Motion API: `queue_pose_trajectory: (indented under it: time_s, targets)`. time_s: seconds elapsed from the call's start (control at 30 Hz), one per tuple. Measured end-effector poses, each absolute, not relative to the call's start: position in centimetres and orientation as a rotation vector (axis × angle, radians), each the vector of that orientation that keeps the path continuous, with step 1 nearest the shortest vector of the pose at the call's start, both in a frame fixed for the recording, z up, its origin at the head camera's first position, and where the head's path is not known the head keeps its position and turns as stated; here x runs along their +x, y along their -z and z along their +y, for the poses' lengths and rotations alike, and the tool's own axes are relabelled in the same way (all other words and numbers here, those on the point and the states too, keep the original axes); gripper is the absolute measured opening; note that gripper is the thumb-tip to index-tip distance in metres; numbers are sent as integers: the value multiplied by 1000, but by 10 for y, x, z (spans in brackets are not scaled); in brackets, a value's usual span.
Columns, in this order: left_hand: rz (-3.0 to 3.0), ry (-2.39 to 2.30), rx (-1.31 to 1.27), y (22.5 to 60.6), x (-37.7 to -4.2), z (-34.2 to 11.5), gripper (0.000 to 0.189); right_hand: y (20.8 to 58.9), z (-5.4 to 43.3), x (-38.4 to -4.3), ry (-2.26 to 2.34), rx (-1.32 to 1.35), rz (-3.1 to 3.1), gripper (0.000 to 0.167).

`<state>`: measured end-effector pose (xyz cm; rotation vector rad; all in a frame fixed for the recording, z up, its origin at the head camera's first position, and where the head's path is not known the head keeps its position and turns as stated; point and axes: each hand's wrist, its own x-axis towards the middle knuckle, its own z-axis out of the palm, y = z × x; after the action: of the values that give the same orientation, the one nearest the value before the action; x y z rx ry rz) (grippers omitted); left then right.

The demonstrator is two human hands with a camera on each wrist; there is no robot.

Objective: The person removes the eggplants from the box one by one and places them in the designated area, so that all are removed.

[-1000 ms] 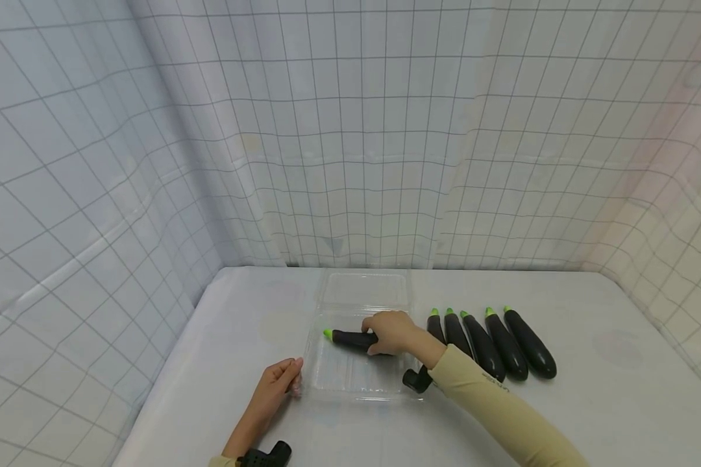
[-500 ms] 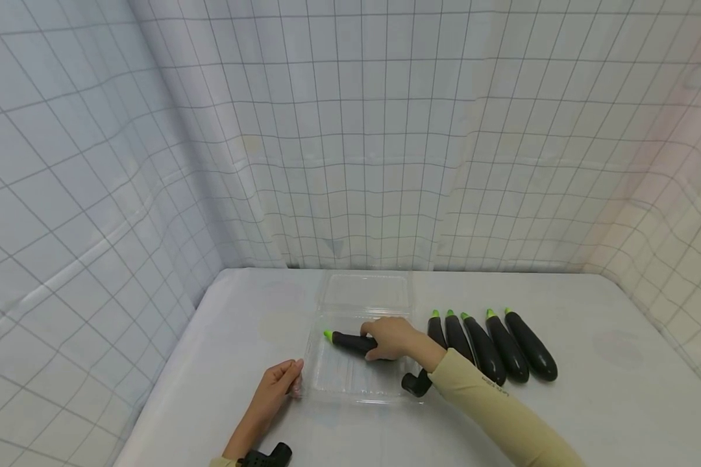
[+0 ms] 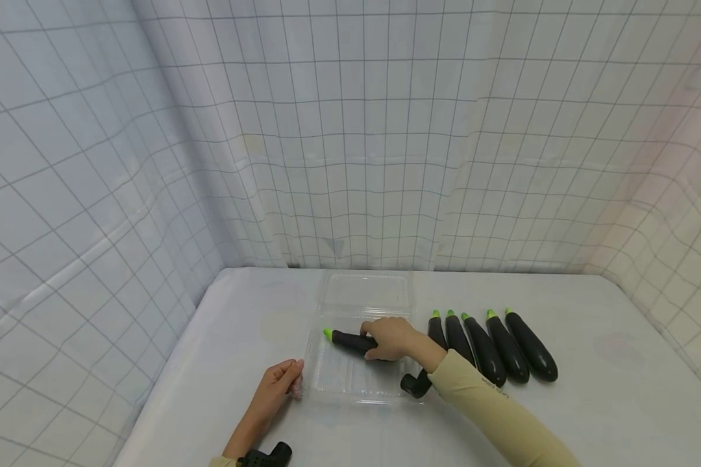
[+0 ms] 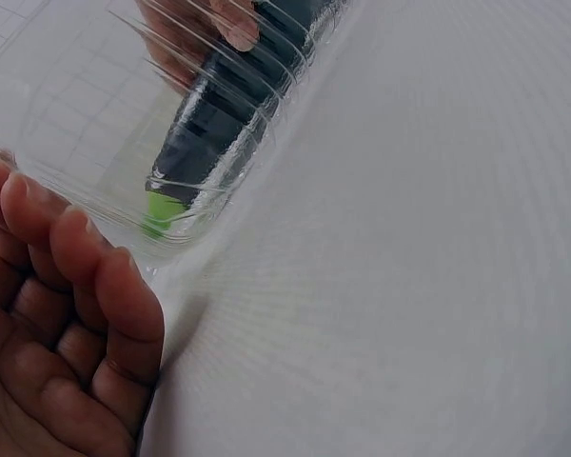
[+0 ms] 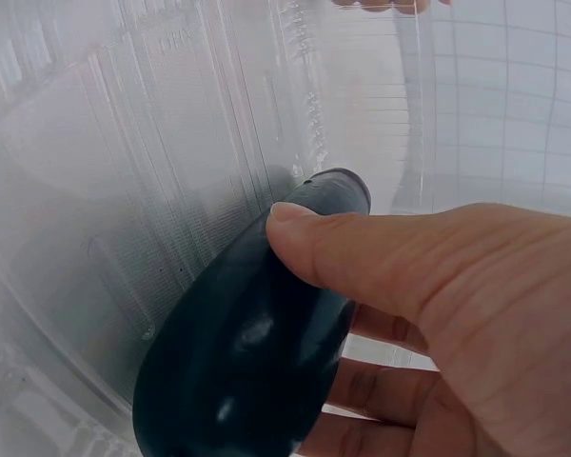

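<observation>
A dark eggplant with a green stem end [image 3: 350, 342] lies slantwise in the back part of a clear plastic clamshell container [image 3: 350, 383], whose lid lies folded back. My right hand [image 3: 390, 338] grips its thicker half from above; in the right wrist view the thumb [image 5: 309, 233] presses one side of the eggplant [image 5: 247, 333] and the fingers curl round the other. At the container's left edge, my left hand [image 3: 277, 384] holds the rim with bent fingers. In the left wrist view those curled fingers [image 4: 124, 305] meet the clear wall, and the eggplant [image 4: 219, 124] shows through the plastic.
Several more eggplants [image 3: 505, 350] lie side by side right of the container, green ends pointing away; my right forearm partly covers the nearest ones. All rest on a white-covered table [image 3: 619, 389]. Behind and at the sides hang white grid-patterned curtains [image 3: 350, 162].
The eggplant's thick end has turned slightly towards me, and my right hand has shifted a little with it. In the last half second almost nothing moves. My left hand stays at the rim.
</observation>
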<state>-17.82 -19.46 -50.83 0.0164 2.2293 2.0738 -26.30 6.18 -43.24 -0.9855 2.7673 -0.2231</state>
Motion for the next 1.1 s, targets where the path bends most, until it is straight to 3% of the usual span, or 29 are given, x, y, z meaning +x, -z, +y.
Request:
queue_pose_trajectory:
  time_s: [1.1]
  targets:
    - [2227,-2096,67,508,-179,-196,38,410,84,-258,482,-1098,2912,44]
